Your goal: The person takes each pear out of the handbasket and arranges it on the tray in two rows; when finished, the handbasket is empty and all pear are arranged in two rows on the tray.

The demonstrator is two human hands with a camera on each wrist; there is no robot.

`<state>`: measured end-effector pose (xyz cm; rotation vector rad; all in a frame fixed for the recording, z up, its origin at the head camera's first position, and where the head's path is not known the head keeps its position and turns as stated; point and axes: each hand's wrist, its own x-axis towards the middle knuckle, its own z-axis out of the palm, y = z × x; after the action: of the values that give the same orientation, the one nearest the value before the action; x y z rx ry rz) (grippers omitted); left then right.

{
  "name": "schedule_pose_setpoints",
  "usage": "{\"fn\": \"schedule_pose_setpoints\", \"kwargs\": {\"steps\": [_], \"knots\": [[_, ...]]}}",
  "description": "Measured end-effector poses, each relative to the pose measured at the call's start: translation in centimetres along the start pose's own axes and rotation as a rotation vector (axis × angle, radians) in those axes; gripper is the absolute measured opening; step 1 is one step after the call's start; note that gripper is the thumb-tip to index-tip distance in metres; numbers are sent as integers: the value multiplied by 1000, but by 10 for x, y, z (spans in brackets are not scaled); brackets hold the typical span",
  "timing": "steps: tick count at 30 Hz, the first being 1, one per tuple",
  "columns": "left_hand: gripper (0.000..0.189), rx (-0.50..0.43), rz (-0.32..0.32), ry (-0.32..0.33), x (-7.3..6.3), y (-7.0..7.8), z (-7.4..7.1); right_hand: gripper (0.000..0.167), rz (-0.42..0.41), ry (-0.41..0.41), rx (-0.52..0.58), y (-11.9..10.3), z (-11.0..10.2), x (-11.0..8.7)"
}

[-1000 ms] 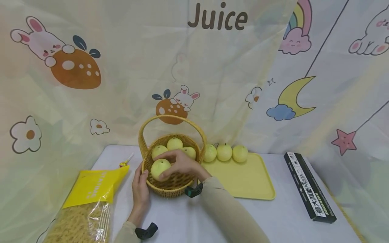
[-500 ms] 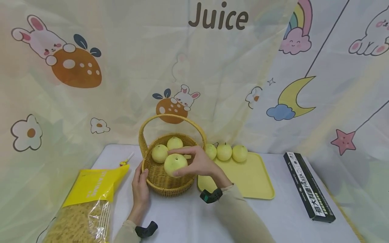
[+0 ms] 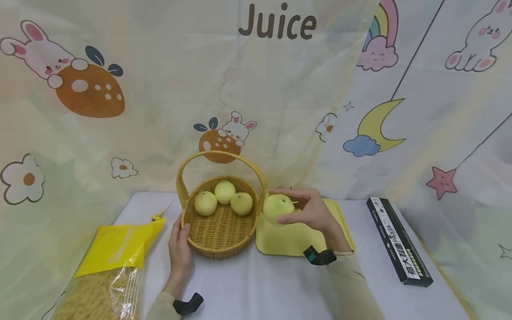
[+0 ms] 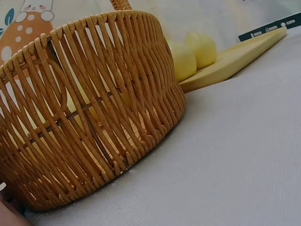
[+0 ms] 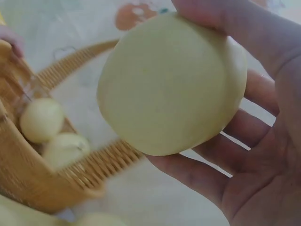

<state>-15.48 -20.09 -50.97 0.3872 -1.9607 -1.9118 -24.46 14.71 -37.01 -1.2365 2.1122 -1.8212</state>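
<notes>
- One fruit (image 3: 276, 209), gripped in the right hand (image 3: 312, 210), apparently over the tray (image 3: 280, 244), beside the basket (image 3: 220, 233): loose pinch could drop it!
- Left hand (image 3: 180, 250) touches the basket, curl unclear; a bump might tip it.

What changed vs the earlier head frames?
The right hand carried a round pale-yellow fruit rightward out of the round tan wicker basket, apparently to over the rectangular yellow tray, gripping it throughout. Unchanged: left hand at the basket's side, three similar fruits inside.
</notes>
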Motion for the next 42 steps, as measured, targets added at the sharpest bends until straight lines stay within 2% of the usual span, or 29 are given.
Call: {"fn": "schedule_pose_setpoints", "kwargs": {"steps": [8, 15, 20, 25, 32, 42], "knots": [[55, 7, -23, 7, 0, -1, 0, 61, 5, 133, 30, 14, -46, -28], [55, 9, -13, 4, 0, -1, 0, 56, 66, 285, -103, 24, -77, -46], [55, 17, -24, 8, -2, -1, 1, 54, 97, 372, -100, 35, -95, -61], [55, 17, -14, 16, -2, 0, 0, 55, 144, 453, -100, 44, -107, -67], [56, 25, -27, 20, -1, -1, -1, 58, 199, 561, -66, 69, -122, -80], [56, 35, -24, 22, 0, 0, 1, 65, 326, 713, 7, 105, -127, -89]]}}
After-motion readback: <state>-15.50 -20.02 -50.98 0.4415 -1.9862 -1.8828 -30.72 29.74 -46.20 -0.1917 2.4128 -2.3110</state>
